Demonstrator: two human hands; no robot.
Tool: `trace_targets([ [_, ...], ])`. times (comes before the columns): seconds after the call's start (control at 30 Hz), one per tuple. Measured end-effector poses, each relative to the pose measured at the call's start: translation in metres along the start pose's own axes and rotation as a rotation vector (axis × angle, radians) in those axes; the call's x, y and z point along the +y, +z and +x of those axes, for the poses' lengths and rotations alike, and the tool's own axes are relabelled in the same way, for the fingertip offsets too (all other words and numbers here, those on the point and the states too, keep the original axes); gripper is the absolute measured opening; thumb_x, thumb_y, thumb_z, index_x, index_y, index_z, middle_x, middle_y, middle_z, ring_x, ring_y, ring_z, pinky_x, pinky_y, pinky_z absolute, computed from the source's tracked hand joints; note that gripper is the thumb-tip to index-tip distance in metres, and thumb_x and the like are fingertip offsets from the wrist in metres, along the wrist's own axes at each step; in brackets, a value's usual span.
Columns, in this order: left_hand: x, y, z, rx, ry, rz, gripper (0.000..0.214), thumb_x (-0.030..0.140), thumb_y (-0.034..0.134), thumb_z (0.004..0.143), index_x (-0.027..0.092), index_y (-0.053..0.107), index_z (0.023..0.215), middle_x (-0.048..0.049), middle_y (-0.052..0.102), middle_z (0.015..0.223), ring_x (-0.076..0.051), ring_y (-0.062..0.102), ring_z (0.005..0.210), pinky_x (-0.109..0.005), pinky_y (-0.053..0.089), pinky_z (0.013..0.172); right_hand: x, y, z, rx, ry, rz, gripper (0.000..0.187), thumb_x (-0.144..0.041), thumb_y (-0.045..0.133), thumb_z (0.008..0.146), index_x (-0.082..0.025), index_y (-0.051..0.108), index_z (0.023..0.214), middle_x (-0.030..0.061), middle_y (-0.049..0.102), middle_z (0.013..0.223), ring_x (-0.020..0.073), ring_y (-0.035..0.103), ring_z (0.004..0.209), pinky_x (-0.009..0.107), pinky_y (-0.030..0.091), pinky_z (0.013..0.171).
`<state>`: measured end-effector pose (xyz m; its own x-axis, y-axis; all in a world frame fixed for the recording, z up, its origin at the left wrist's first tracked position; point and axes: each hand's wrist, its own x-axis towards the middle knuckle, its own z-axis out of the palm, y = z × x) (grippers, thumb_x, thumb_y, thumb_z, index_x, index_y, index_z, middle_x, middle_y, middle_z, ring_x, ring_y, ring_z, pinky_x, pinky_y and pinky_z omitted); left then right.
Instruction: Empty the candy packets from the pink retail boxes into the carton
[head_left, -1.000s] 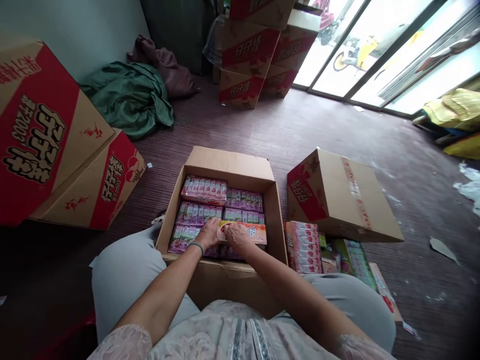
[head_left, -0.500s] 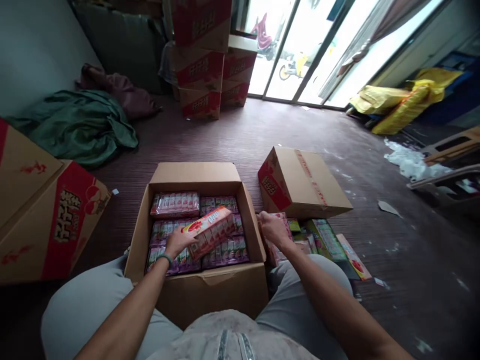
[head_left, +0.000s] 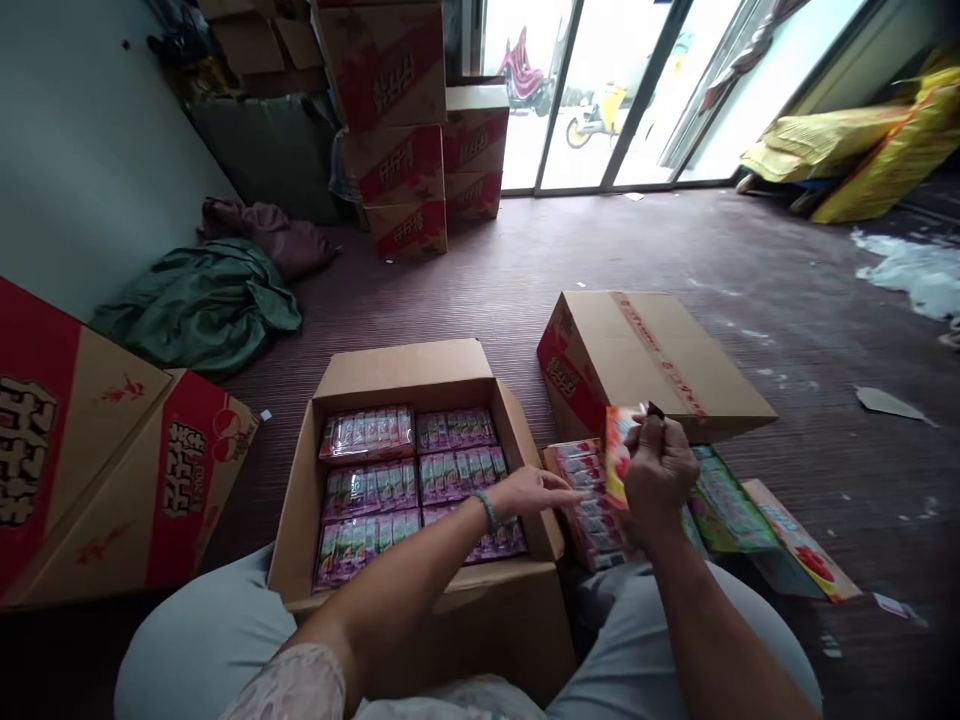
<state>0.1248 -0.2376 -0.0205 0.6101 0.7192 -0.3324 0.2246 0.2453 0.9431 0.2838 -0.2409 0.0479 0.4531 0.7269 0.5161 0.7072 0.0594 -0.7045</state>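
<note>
My left hand (head_left: 536, 490) reaches across the right wall of an open cardboard box (head_left: 409, 365). Its fingers are stretched out over a pack of red-and-pink sachets (head_left: 596, 515) beside the box; whether they touch it I cannot tell. My right hand (head_left: 660, 480) is closed on an orange, red and white printed card (head_left: 618, 455), held above that pack. A small dark thing (head_left: 655, 410) pokes out at the top of the fist, its kind unclear. Inside the box lie several purple sachet packs (head_left: 371, 490) in rows, with one red-and-white pack (head_left: 367, 432) at the back left.
A taped carton (head_left: 645, 350) stands beyond my right hand. Green packs (head_left: 731, 500) and a printed strip of card (head_left: 802, 540) lie on the floor to the right. On the left is a large red-and-brown carton (head_left: 150, 450). Stacked cartons (head_left: 405, 160) stand by the glass doors.
My left hand has let go of the red pack it held over the box and moved right. My right hand has risen and moved right, now with the printed card. The view has shifted.
</note>
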Motion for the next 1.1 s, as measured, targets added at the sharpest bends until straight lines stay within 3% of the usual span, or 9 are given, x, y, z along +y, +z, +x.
trace_targets([
  [0.1, -0.024, -0.045, 0.007, 0.171, -0.048, 0.402, 0.039, 0.052, 0.061, 0.081, 0.019, 0.073, 0.097, -0.0018, 0.073, 0.093, -0.016, 0.064, 0.085, -0.024, 0.047, 0.072, 0.015, 0.004, 0.007, -0.050, 0.011, -0.041, 0.039, -0.048, 0.040, 0.096, -0.017, 0.062, 0.087, 0.0007, 0.057, 0.063, 0.0140, 0.053, 0.059, 0.026, 0.039, 0.061],
  [0.23, -0.070, -0.171, -0.018, 0.532, -0.325, 0.742, 0.034, 0.029, 0.058, 0.084, 0.012, 0.063, 0.112, -0.0162, 0.064, 0.117, -0.026, 0.058, 0.109, -0.037, 0.044, 0.094, 0.025, 0.016, 0.004, -0.182, -0.077, -0.107, 0.037, -0.046, 0.043, 0.095, -0.016, 0.064, 0.091, 0.0015, 0.060, 0.063, 0.0140, 0.054, 0.055, 0.026, 0.039, 0.057],
  [0.33, -0.105, -0.253, -0.042, 0.591, -0.526, 0.957, 0.063, 0.032, 0.080, 0.060, 0.007, 0.058, 0.114, -0.0261, 0.056, 0.122, -0.039, 0.050, 0.119, -0.047, 0.042, 0.096, 0.025, 0.027, -0.001, -0.260, -0.199, -0.102, 0.034, -0.041, 0.043, 0.096, -0.016, 0.064, 0.090, 0.0006, 0.060, 0.062, 0.0119, 0.052, 0.051, 0.024, 0.039, 0.054],
  [0.43, -0.136, -0.293, -0.051, 0.513, -0.596, 1.093, 0.090, 0.040, 0.089, 0.040, 0.009, 0.056, 0.117, -0.0256, 0.052, 0.124, -0.041, 0.047, 0.119, -0.047, 0.043, 0.096, 0.022, 0.038, -0.005, -0.311, -0.324, -0.097, 0.028, -0.035, 0.044, 0.097, -0.016, 0.064, 0.092, 0.0006, 0.062, 0.067, 0.0108, 0.054, 0.052, 0.022, 0.040, 0.053],
  [0.57, -0.155, -0.292, -0.048, 0.481, -0.570, 1.208, 0.101, 0.057, 0.086, 0.037, 0.010, 0.052, 0.120, -0.0254, 0.048, 0.126, -0.040, 0.045, 0.117, -0.048, 0.042, 0.096, 0.017, 0.054, -0.009, -0.343, -0.426, -0.133, 0.022, -0.030, 0.046, 0.097, -0.017, 0.064, 0.095, 0.0018, 0.067, 0.073, 0.0117, 0.059, 0.057, 0.022, 0.042, 0.056],
  [0.67, -0.153, -0.272, -0.056, 0.498, -0.512, 1.268, 0.093, 0.049, 0.088, 0.040, 0.010, 0.051, 0.116, -0.0227, 0.051, 0.117, -0.038, 0.047, 0.112, -0.048, 0.042, 0.094, 0.013, 0.063, -0.014, -0.374, -0.494, -0.135, 0.021, -0.028, 0.045, 0.097, -0.018, 0.063, 0.097, 0.0035, 0.070, 0.078, 0.0135, 0.063, 0.062, 0.023, 0.045, 0.059],
  [0.83, -0.158, -0.236, -0.111, 0.496, -0.399, 1.296, 0.048, 0.033, 0.065, 0.074, 0.018, 0.051, 0.117, -0.0159, 0.052, 0.120, -0.032, 0.045, 0.117, -0.045, 0.036, 0.100, 0.004, 0.067, -0.022, -0.412, -0.561, -0.082, 0.019, -0.027, 0.045, 0.097, -0.018, 0.062, 0.097, 0.0044, 0.070, 0.081, 0.0154, 0.065, 0.068, 0.023, 0.046, 0.063],
  [0.97, -0.171, -0.229, -0.156, 0.518, -0.444, 1.230, 0.046, 0.036, 0.055, 0.081, 0.017, 0.049, 0.123, -0.0173, 0.053, 0.122, -0.033, 0.047, 0.116, -0.058, 0.027, 0.105, 0.000, 0.068, -0.026, -0.496, -0.536, -0.105, 0.025, -0.031, 0.040, 0.098, -0.018, 0.060, 0.092, 0.0057, 0.069, 0.084, 0.0158, 0.064, 0.072, 0.023, 0.044, 0.065],
  [1.1, -0.167, -0.209, -0.168, 0.571, -0.420, 1.147, 0.036, 0.041, 0.055, 0.078, 0.015, 0.056, 0.103, -0.0168, 0.058, 0.106, -0.033, 0.053, 0.103, -0.049, 0.039, 0.093, -0.003, 0.073, -0.039, -0.622, -0.512, -0.198, 0.033, -0.033, 0.033, 0.099, -0.018, 0.057, 0.083, 0.0037, 0.065, 0.075, 0.0140, 0.058, 0.064, 0.023, 0.038, 0.062],
])
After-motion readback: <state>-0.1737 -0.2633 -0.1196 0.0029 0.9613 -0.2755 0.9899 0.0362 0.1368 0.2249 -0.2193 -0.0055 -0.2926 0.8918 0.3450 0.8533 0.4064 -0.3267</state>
